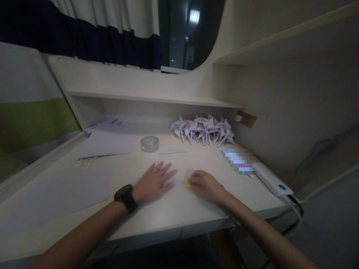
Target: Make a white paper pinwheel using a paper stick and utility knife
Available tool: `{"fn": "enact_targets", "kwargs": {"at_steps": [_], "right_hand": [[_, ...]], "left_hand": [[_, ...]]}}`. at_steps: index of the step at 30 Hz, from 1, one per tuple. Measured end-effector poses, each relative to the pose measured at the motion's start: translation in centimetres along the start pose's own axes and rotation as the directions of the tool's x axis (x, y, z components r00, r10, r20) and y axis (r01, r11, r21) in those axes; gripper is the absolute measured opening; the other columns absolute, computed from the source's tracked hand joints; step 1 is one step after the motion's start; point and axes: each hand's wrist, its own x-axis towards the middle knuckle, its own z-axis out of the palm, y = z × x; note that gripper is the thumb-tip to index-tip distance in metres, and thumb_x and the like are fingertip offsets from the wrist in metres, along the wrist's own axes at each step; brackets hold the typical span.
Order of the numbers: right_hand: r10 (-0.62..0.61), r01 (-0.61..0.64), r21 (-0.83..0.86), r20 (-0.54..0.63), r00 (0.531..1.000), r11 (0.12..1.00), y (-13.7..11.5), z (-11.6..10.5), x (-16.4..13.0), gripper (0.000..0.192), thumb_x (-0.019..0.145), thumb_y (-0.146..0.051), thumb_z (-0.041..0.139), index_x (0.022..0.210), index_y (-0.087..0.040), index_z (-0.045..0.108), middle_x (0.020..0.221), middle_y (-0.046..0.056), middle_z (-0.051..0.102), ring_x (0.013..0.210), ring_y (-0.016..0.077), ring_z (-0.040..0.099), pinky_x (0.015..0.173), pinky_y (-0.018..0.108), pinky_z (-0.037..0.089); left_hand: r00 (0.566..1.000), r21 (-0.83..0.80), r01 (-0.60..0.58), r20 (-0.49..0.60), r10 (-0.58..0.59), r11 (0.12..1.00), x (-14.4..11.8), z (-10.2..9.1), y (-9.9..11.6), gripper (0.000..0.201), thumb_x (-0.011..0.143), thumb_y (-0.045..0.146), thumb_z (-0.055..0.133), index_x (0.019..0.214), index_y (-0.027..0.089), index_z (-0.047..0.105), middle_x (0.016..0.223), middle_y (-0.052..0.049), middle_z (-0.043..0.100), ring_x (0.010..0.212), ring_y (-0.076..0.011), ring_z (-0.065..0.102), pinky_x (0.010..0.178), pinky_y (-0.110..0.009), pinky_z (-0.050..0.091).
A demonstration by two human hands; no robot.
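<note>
Your left hand (153, 182) lies flat, fingers spread, pinning a pale paper sheet (179, 178) on the desk (174, 213), just in front of the tape roll (149, 144). Your right hand (204, 185) is closed on a small yellow tool (187, 183) (its kind is unclear) touching that paper. The sheet looks thin, light and easily creased, so hold it by its edges. Behind the roll to the right, folded paper pinwheels (203, 130) are heaped.
</note>
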Motion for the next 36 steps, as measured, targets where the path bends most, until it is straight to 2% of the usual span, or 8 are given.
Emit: {"fn": "enact_targets", "kwargs": {"at_steps": [4, 12, 22, 29, 36], "right_hand": [[0.004, -0.004, -0.01, -0.005, 1.0, 1.0, 0.1, 0.7, 0.3, 0.012, 0.088, -0.019, 0.059, 0.084, -0.018, 0.071, 0.084, 0.006, 0.064, 0.081, 0.0174, 0.057, 0.073, 0.028, 0.044], [0.05, -0.047, 0.025, -0.153, 0.987, 0.999, -0.5, 2.2, -0.9, 0.018, 0.088, -0.018, 0.058, 0.102, -0.017, 0.07, 0.096, 0.009, 0.064, 0.09, 0.0207, 0.057, 0.082, 0.034, 0.046], [0.038, -0.034, 0.027, -0.2, 0.979, 0.999, -0.3, 2.6, -1.2, 0.018, 0.088, -0.02, 0.058, 0.102, -0.019, 0.07, 0.094, 0.009, 0.063, 0.089, 0.0209, 0.057, 0.081, 0.034, 0.047], [-0.004, 0.012, 0.043, -0.181, 0.983, 0.999, -0.3, 2.2, -0.9, 0.014, 0.089, -0.022, 0.059, 0.094, -0.019, 0.072, 0.088, 0.008, 0.062, 0.084, 0.0196, 0.056, 0.074, 0.031, 0.046], [-0.024, 0.037, 0.074, -0.175, 0.984, 0.997, 0.5, 2.3, -0.7, 0.013, 0.088, -0.023, 0.062, 0.093, -0.02, 0.072, 0.085, 0.007, 0.06, 0.082, 0.0187, 0.057, 0.072, 0.029, 0.046]], "left_hand": [[1.0, 0.007, 0.002, 0.014, -0.002, 1.0, 0.1, 0.2, -0.1, 0.055, 0.096, 0.058, 0.029, 0.145, 0.036, 0.036, 0.155, -0.004, 0.03, 0.142, -0.0327, 0.024, 0.112, -0.054, 0.017], [1.0, 0.008, 0.006, 0.028, -0.006, 1.0, 0.1, 0.2, -0.1, 0.053, 0.097, 0.055, 0.027, 0.147, 0.036, 0.032, 0.156, -0.003, 0.028, 0.143, -0.0322, 0.021, 0.113, -0.055, 0.015], [1.0, -0.008, 0.001, 0.003, -0.001, 1.0, 0.1, 0.1, 0.0, 0.05, 0.098, 0.051, 0.029, 0.145, 0.035, 0.035, 0.155, -0.003, 0.031, 0.142, -0.0314, 0.023, 0.113, -0.056, 0.016], [0.999, 0.012, -0.027, 0.022, 0.027, 1.0, 0.2, 0.6, -0.8, 0.048, 0.1, 0.045, 0.027, 0.147, 0.034, 0.033, 0.156, -0.003, 0.028, 0.143, -0.0297, 0.021, 0.114, -0.055, 0.015], [0.999, -0.002, -0.035, 0.016, 0.035, 0.999, 0.2, 0.8, -0.8, 0.047, 0.1, 0.043, 0.029, 0.146, 0.035, 0.035, 0.156, -0.003, 0.028, 0.143, -0.0289, 0.022, 0.114, -0.055, 0.015]]}}
